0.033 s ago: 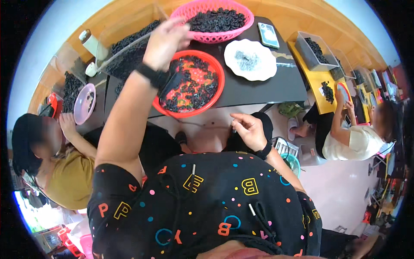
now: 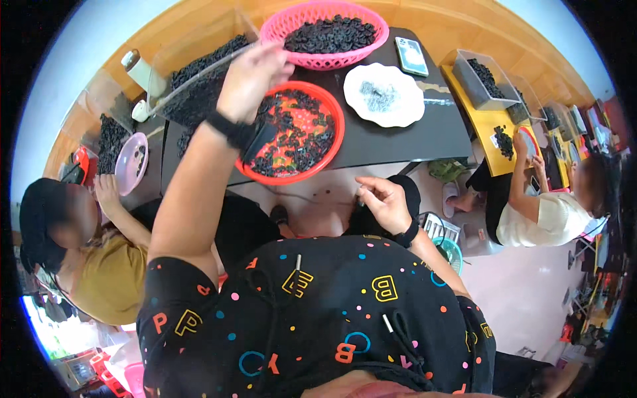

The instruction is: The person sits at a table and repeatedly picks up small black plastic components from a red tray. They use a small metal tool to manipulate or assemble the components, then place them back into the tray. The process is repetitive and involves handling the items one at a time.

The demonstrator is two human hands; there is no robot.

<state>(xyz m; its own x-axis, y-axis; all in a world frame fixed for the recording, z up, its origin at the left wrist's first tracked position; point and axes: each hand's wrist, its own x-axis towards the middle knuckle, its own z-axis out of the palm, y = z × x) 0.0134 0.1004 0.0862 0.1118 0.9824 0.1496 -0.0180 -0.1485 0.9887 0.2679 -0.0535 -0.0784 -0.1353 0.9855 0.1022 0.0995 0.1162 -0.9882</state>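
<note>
— Left hand (image 2: 255,73) up over the round red plastic mesh basket (image 2: 330,142), fingers curled downward; cannot tell whether anything is held. Black wristband (image 2: 229,129) on that wrist.

— And the right hand (image 2: 383,202)?

— Low, just off the near edge of the black desk (image 2: 398,142), thumb and fingertips pressed together; too small to tell what, if anything, sits between them.

— Step in hand?

— Probably picking through the small black blocky pieces (image 2: 292,126), heaped loose in the red basket at the desk's near left corner. Calls next for a fine pinch on one piece without dragging its neighbours along.

— Materials?

— Hard, matt, chunky pieces, likely light and rattly. More of the same in an oval pink plastic mesh basket (image 2: 371,50) at the far edge. Round white plate (image 2: 398,113) beside the red basket, with a grey, fuzzy-looking little heap. Flat smartphone (image 2: 411,56) toward the far right corner.
</note>
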